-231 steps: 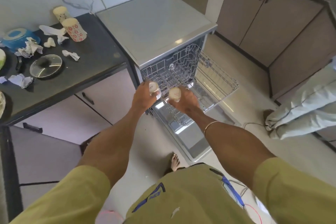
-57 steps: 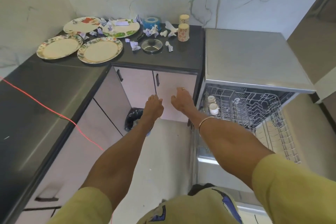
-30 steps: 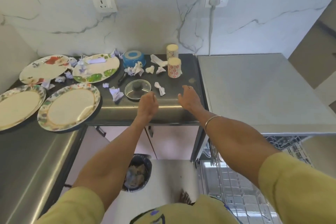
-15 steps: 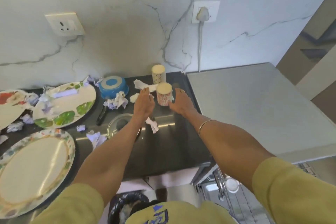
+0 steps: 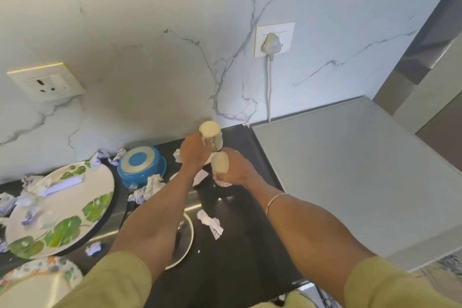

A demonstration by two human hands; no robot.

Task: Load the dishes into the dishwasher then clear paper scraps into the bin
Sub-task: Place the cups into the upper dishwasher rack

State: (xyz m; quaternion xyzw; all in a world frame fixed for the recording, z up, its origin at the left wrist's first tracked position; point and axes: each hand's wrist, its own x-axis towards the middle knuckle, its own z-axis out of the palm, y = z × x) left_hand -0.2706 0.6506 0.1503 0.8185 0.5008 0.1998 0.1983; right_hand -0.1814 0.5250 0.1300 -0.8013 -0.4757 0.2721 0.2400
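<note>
L hand (image 5: 195, 151): gripping rear cup (image 5: 212, 136) by its side, at bench (image 5: 240, 245) back nr wall.
R hand (image 5: 233, 170): gripping front cup (image 5: 220, 170), tilting it up off bench.
Why: prob. taking both to dishwasher (image 5: 350, 170) in one trip.

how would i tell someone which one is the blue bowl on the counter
Start at the black counter under the marble wall. Left of the two hands gripping cups sits the blue bowl, upside down. It is the only solid blue dish, beside the leaf-patterned plate.
</note>
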